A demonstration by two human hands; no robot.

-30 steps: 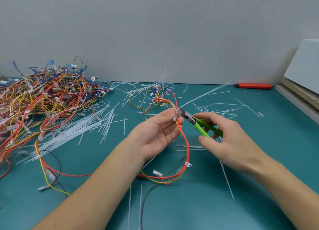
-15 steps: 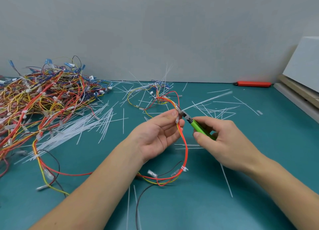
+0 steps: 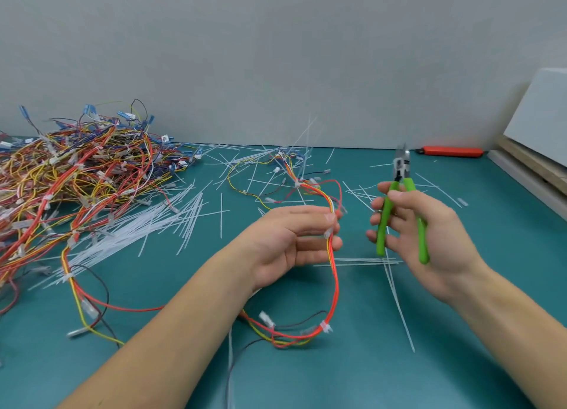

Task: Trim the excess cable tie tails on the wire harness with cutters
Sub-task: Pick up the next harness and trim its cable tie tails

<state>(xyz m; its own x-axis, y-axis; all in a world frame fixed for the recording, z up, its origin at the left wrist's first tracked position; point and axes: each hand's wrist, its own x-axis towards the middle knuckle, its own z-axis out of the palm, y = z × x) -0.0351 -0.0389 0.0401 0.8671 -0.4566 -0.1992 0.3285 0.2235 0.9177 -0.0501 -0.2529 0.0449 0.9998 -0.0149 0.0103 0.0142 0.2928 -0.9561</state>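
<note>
Wire harness [image 3: 333, 273], a red, orange and yellow bundle, is looping across the lower centre of the frame, its low bend lying on the teal table [image 3: 460, 362] with a white tie head [image 3: 325, 327] on it. Rising from there, the bundle is passing through the left hand [image 3: 291, 246], whose thumb and fingertips are pinching it at centre frame. Just to the right and apart from it, the right hand [image 3: 426, 233] is gripping the green-handled cutters [image 3: 400, 212] upright, fingers curled round both spread handles; whether the blades are parted cannot be told. Cut white tails [image 3: 171, 221] are lying scattered behind. Farther back, a heap of harnesses [image 3: 76, 175] is filling the left, and a red tool [image 3: 451, 151] is lying at the upper right by the wall.
</note>
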